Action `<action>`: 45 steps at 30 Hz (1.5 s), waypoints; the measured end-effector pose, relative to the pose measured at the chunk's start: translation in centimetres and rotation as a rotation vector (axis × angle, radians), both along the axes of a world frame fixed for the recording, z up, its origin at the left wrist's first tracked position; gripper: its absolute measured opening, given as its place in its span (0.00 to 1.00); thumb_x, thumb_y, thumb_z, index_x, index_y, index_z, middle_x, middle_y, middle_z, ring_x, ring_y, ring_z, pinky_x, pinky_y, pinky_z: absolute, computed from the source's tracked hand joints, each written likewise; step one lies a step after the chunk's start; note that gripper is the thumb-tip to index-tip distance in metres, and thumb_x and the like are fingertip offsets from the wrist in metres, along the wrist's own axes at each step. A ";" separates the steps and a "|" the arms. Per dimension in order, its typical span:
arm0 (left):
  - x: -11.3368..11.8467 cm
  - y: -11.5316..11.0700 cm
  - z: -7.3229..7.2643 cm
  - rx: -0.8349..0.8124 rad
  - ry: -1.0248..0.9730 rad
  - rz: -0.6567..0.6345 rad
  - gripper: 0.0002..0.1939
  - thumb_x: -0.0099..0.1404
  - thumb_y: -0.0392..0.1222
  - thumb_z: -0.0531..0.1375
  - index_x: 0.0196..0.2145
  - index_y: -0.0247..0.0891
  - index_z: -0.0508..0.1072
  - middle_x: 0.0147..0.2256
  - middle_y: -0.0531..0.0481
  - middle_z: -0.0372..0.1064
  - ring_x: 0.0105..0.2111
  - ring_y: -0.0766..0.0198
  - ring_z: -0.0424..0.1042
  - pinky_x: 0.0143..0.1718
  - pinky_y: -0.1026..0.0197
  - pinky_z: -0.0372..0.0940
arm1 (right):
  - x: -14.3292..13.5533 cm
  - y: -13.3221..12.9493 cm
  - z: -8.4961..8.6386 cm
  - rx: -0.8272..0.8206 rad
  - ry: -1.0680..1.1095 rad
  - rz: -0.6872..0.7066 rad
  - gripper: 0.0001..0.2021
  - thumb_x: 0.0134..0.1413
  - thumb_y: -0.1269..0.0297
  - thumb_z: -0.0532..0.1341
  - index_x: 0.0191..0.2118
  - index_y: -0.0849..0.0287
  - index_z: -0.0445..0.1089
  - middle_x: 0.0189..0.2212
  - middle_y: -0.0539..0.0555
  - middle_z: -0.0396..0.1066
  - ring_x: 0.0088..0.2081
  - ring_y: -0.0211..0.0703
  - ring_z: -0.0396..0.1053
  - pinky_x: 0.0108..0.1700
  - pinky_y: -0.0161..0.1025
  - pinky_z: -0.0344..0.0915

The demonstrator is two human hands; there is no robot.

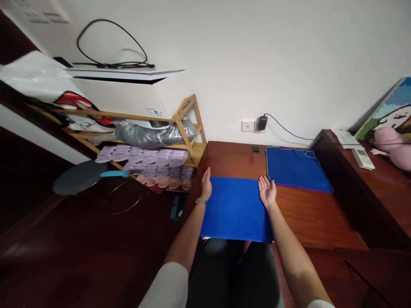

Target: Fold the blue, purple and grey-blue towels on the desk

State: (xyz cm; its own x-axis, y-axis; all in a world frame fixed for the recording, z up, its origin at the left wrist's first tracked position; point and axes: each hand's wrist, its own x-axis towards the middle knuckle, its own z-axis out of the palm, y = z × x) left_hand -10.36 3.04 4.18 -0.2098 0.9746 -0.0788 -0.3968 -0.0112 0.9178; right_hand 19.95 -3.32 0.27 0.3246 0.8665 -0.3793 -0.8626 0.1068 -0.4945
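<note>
The blue cloth (236,209) is lying flat on the table (231,158) in front of the person, its far edge facing the wall (218,94); its outline is appearing nearly square, so the long axis cannot be determined. The left hand (206,185) is standing edge-on at the left side, palm facing inward. The right hand (267,191) is turning its palm upward and inward at the far right corner. Both hands' fingers are extending forward, released. The cloth is partly hiding a white item (206,238) at its near left corner.
</note>
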 end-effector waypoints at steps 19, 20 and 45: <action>-5.1 -1.6 2.4 -0.271 -0.461 0.040 0.29 0.80 0.52 0.47 0.68 0.29 0.62 0.73 0.31 0.52 0.73 0.54 0.55 0.73 0.53 0.50 | 0.0 0.7 1.0 -0.010 -0.067 -0.005 0.22 0.72 0.47 0.51 0.50 0.56 0.75 0.54 0.57 0.78 0.59 0.40 0.74 0.65 0.45 0.69; -6.0 -2.0 3.0 -0.245 -0.447 0.065 0.29 0.80 0.51 0.47 0.68 0.28 0.62 0.74 0.32 0.50 0.73 0.56 0.53 0.74 0.56 0.48 | -0.1 0.8 1.4 -0.024 -0.065 -0.007 0.21 0.72 0.48 0.51 0.50 0.56 0.75 0.54 0.57 0.78 0.59 0.40 0.74 0.65 0.45 0.68; -5.3 -11.7 2.5 -0.300 -0.493 0.057 0.23 0.78 0.45 0.50 0.66 0.40 0.68 0.70 0.37 0.61 0.70 0.59 0.62 0.70 0.55 0.59 | -5.2 -11.8 2.1 -0.028 0.042 -0.047 0.21 0.69 0.49 0.53 0.52 0.57 0.75 0.62 0.59 0.72 0.66 0.42 0.67 0.68 0.47 0.65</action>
